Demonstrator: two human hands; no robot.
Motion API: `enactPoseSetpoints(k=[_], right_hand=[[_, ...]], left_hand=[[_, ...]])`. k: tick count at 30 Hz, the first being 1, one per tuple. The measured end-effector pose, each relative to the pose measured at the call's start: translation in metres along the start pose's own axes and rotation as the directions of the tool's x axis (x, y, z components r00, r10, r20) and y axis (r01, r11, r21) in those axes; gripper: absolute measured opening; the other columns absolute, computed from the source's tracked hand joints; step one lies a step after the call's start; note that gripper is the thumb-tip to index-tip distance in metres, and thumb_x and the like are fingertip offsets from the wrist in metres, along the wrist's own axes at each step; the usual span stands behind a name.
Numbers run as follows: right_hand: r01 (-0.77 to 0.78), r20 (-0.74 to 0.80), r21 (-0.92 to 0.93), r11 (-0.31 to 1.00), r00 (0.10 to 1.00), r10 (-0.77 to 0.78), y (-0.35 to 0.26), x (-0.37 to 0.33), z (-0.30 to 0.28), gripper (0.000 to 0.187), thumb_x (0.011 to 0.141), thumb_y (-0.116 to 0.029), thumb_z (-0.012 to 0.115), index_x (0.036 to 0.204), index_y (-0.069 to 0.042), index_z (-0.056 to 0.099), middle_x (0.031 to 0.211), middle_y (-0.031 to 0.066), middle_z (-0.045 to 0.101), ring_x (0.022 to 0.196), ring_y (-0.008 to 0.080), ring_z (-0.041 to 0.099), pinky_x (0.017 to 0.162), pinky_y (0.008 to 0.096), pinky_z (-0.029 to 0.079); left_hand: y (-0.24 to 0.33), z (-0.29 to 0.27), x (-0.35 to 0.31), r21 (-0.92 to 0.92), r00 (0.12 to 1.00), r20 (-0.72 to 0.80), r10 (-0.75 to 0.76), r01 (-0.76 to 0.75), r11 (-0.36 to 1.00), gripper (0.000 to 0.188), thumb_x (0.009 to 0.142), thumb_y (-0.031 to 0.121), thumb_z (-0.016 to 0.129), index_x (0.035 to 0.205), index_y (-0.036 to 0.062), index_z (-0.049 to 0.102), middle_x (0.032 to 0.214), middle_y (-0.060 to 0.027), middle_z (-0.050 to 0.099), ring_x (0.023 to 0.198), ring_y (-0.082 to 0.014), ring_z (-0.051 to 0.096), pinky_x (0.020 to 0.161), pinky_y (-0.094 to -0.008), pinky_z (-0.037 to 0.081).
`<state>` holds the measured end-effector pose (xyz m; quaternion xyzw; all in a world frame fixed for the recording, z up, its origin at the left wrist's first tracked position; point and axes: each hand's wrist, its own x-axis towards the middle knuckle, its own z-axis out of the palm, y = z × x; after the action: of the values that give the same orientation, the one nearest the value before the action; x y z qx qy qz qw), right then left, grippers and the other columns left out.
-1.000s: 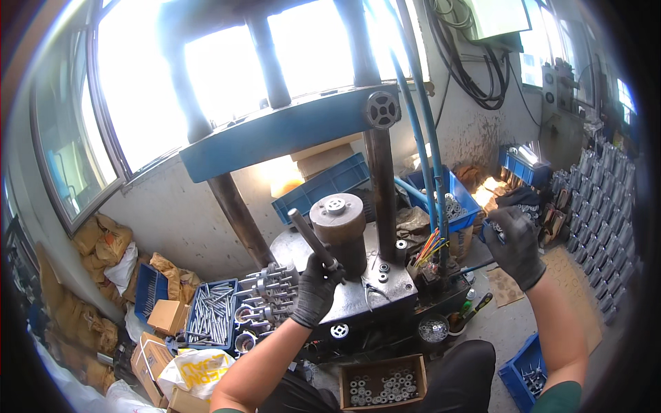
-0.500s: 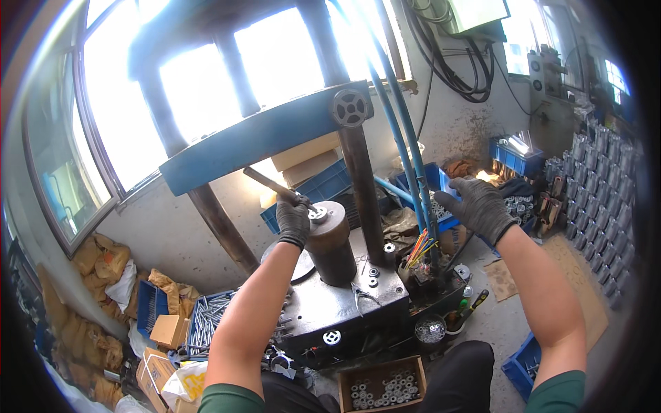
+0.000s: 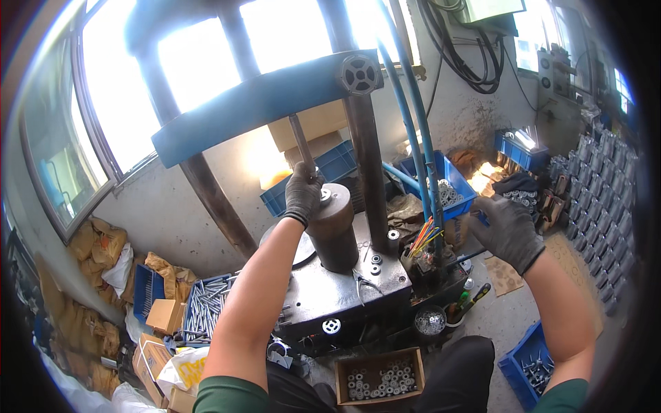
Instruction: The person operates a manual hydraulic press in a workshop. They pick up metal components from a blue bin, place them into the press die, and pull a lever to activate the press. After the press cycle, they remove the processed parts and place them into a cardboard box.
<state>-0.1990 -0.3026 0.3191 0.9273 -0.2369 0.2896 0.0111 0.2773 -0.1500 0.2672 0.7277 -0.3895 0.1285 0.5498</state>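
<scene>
My left hand (image 3: 303,196), in a dark grey glove, is closed round a metal rod (image 3: 298,134) that stands nearly upright. Its fingers are beside the top of a thick steel cylinder (image 3: 335,237), where a small silver ring-shaped part (image 3: 326,195) sits. The cylinder stands on the metal base (image 3: 313,296) of a blue press (image 3: 255,103). Out to the right, my gloved right hand (image 3: 508,233) hangs in the air with fingers bent and a gap between thumb and fingers. A dark lever (image 3: 470,257) runs just below it.
Pliers (image 3: 361,283) and small rings (image 3: 375,264) lie on the press base. Between my knees sits a box of small metal parts (image 3: 380,375). Blue bins (image 3: 527,372) stand at both sides, and stacked metal tubes (image 3: 599,206) rise at the far right.
The rod in my left hand has swung from slanting left to nearly upright. My right hand has moved down and to the right, and its fingers have bent more.
</scene>
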Motion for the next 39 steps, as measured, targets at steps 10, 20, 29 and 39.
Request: enactPoseSetpoints(k=[10,20,29,39], right_hand=[[0.073,0.622,0.105,0.992,0.773,-0.123,0.008,-0.144,-0.027,0.038,0.088,-0.035,0.067,0.114,-0.009,0.076,0.098,0.0172,0.077,0.086,0.0404,0.075,0.078,0.0504,0.06],[0.019,0.529,0.056,0.998,0.848,-0.046,0.005,-0.218,0.009,0.017,0.081,-0.026,0.07,0.081,-0.009,0.072,0.076,0.0163,0.071,0.071,0.0402,0.072,0.065,0.0499,0.058],[-0.057,0.494,0.026,0.998,0.869,0.037,-0.009,-0.213,0.005,0.022,0.083,-0.027,0.069,0.074,-0.007,0.068,0.074,0.0174,0.069,0.072,0.0408,0.07,0.066,0.0508,0.057],[-0.076,0.518,-0.036,0.996,0.851,0.083,-0.017,-0.208,-0.001,0.025,0.084,-0.029,0.07,0.073,-0.007,0.07,0.074,0.0176,0.069,0.073,0.0399,0.071,0.068,0.0508,0.056]], left_hand=[[0.024,0.012,-0.022,-0.052,0.997,-0.043,-0.07,0.068,0.996,0.026,0.094,0.006,0.076,0.117,0.0084,0.062,0.1,-0.0124,0.075,0.09,-0.0252,0.072,0.084,-0.0368,0.057],[0.029,0.007,-0.025,0.098,0.997,-0.056,-0.051,0.056,0.994,0.025,0.096,0.02,0.077,0.117,0.0121,0.066,0.103,-0.014,0.079,0.1,-0.0336,0.076,0.088,-0.0439,0.058],[0.035,0.006,-0.027,0.125,0.995,-0.034,-0.089,0.093,0.988,0.029,0.097,0.02,0.078,0.122,0.013,0.065,0.103,-0.0133,0.078,0.095,-0.0295,0.075,0.085,-0.0412,0.059],[0.045,0.003,-0.03,0.156,0.994,-0.034,-0.107,0.111,0.981,0.031,0.096,0.021,0.08,0.122,0.0129,0.065,0.102,-0.0131,0.078,0.092,-0.0264,0.075,0.083,-0.0395,0.059]])
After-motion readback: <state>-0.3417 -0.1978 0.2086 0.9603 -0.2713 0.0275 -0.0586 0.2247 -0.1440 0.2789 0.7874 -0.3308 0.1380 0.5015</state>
